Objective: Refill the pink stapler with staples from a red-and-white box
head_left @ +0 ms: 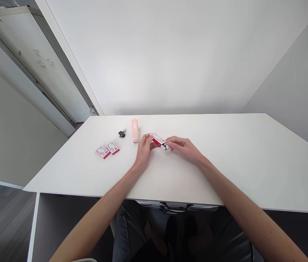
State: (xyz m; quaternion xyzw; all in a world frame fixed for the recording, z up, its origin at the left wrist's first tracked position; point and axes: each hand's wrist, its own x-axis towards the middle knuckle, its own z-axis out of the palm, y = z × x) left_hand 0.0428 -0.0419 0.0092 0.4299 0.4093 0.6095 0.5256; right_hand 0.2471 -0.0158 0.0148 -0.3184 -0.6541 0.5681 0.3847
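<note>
Over the middle of the desk, my left hand (143, 148) grips a small red-and-white cardboard box (158, 139) by its left end. The box is tilted, and its right end looks open, with a dark inside showing. At that end my right hand (182, 146) has thumb and fingers pinched together on the box's end flap. Whether anything small is also between those fingertips is too fine to make out. A pink stapler (135, 130) lies just beyond my left hand. Farther left rests a small black item, perhaps a staple remover (122, 133).
Two more red-and-white boxes, a left one (102, 152) and a right one (113, 148), lie side by side on the white desk (238, 163). A white wall (176, 58) rises behind the desk. Black handles (176, 207) show under its front edge, above my legs.
</note>
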